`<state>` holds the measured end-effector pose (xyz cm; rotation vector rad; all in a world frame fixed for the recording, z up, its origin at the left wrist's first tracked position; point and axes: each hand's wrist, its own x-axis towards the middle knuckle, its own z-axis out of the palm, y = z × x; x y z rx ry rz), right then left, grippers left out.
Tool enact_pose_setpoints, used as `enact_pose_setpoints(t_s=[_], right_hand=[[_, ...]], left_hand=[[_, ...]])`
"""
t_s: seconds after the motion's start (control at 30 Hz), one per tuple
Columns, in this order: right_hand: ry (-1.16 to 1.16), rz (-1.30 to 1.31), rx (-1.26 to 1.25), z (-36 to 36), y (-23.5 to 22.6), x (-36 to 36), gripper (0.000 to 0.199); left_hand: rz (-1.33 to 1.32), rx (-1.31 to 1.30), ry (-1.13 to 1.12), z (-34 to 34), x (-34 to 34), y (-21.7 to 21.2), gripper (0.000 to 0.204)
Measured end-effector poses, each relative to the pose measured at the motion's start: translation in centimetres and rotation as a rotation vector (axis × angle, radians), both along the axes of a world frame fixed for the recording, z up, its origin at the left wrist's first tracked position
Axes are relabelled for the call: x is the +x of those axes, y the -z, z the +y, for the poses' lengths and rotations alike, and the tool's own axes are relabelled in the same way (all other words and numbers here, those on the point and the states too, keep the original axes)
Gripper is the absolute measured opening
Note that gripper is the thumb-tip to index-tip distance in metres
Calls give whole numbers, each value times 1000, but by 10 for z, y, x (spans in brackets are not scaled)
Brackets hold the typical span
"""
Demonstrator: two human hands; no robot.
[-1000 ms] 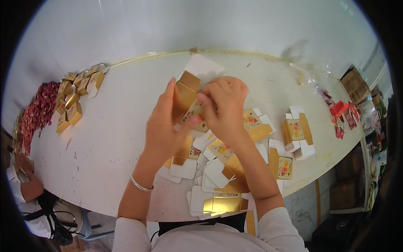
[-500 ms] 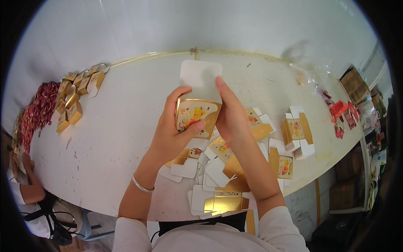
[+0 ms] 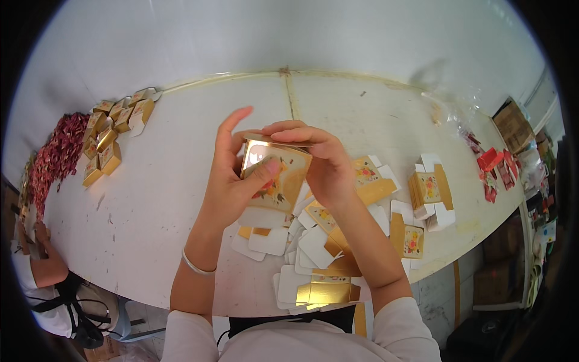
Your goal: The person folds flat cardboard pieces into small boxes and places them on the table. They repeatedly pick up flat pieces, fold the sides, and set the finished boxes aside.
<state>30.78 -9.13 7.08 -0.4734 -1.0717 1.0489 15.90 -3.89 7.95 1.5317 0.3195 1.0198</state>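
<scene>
- Since half a second ago, both hands are tilting the gold carton (image 3: 274,181) so its open top is turning away from the camera, and the right hand is sliding up over that top edge.
- White table (image 3: 181,181) is spanning the whole view, its painted top scuffed and speckled; working space is being kept free at centre, with stock to either side.
- Flat carton blanks (image 3: 313,253), white on the back and glossy gold on the face, are lying fanned at the near edge, within easy reach.
- Folded gold boxes (image 3: 111,136) are collecting far left, beside a heap of red pieces (image 3: 54,160).
- A neat stack of blanks (image 3: 429,192) is sitting to the right.
- Left hand (image 3: 232,187) is closing round the carton's side, thumb pressed on the flowered panel, index finger lifted free.
- Right hand (image 3: 322,163) is curling its fingers over the top flap, pinching it down; the carton is being held above the table's centre.
</scene>
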Motion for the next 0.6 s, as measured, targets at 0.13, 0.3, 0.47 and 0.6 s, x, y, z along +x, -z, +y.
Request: enact_pose_setpoints(t_s=[0.13,0.3,0.47,0.6], right_hand=[[184,-240,21,-6,-9,-4,18],[317,-369,-70,-10,-14,-1,18],[264,-287,-147,-8,-16,3,17],[308,-394,-155,-11,-17,0,17]], left_hand=[[83,39,15,-6,-3,-7,55],[111,78,36,-7,-3,-7,54],[96,33,76,-12,-3,-10,54],[94,15,57,-9,-3,-7,53]])
